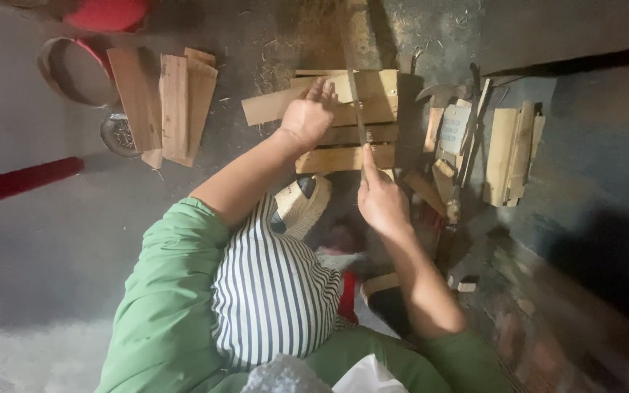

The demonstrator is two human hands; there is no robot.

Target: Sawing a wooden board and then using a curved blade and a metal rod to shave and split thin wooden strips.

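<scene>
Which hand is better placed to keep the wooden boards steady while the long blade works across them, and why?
The left hand: it lies flat on the wooden boards, fingers spread on the top slat. The right hand is busy gripping the long blade, which stands across the boards.

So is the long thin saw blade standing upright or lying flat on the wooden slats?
Upright, roughly: the long thin saw blade runs up from the right hand across the pale wooden slats, edge-on.
</scene>
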